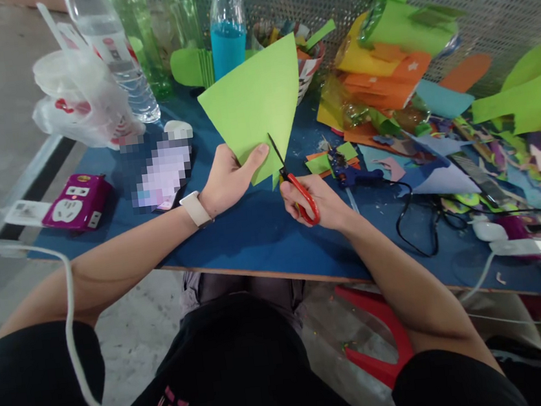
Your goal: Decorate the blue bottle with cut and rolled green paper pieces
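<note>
My left hand [228, 178] pinches the lower edge of a light green foam sheet [254, 104] and holds it upright above the blue table [254, 231]. A pale watch band circles that wrist. My right hand [316, 201] grips red-handled scissors [298, 187], whose dark blades point up into the sheet's lower right edge. Both hands are closed and sit close together over the table's middle.
A blue glue gun [345, 168] with a black cord [419, 225] lies right of my hand. Piled coloured foam scraps [383, 73] cover the right side. Bottles [225, 25], a plastic bag [83, 100], a phone [164, 173] and a purple power strip [77, 202] stand left. A red stool [378, 334] sits below.
</note>
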### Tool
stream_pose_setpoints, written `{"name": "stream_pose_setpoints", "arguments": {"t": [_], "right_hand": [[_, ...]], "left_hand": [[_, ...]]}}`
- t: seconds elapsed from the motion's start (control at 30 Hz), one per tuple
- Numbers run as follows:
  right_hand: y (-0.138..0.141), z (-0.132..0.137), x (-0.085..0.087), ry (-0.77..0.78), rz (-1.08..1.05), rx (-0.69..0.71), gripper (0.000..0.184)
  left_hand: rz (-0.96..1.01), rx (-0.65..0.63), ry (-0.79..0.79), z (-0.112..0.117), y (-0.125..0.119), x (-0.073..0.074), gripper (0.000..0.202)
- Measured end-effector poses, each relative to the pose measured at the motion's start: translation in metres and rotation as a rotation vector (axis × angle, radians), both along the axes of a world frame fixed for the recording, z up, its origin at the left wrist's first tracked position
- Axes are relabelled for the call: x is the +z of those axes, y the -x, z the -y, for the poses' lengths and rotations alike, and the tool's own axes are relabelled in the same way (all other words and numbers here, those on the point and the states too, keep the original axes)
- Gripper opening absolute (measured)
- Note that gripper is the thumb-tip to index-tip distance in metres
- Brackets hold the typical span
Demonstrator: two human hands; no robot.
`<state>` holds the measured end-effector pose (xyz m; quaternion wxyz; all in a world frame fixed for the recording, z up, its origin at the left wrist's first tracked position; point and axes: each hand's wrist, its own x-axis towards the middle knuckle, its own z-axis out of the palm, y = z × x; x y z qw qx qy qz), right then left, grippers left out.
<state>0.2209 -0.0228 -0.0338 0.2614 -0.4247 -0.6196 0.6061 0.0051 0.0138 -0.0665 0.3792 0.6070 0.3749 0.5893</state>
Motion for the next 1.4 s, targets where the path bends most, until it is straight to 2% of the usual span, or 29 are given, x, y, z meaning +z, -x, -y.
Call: {"name": "stream_pose_setpoints", "arguments": {"t": [0.4,0.6,0.83,1.03,1.17,1.4], "right_hand": [[-0.002,-0.001,-0.003,-0.006,0.010,0.005,0.080],[-0.003,-0.002,-0.006,-0.040,0.074,0.015,0.085],[-0.005,-0.003,-0.005,-0.019,0.057,0.023,0.080],[-0.007,-0.003,-0.001,-0.023,0.032,0.053,0.079],[-0.005,-0.002,0.002,-0.019,0.044,0.058,0.080],[-0.006,-0.002,0.003,-0.044,0.089,0.068,0.083]], "left_hand": [[-0.009,-0.030,-0.025,0.002,-0.001,-0.001,0.059],[0.039,-0.016,0.039,0.001,-0.004,-0.005,0.055],[0.092,-0.011,0.056,-0.002,-0.005,-0.007,0.052],[0.063,-0.074,0.014,0.000,-0.002,-0.005,0.057],[0.071,-0.067,0.054,0.000,-0.003,-0.005,0.055],[0.189,-0.121,0.111,-0.003,-0.003,-0.012,0.062]]}}
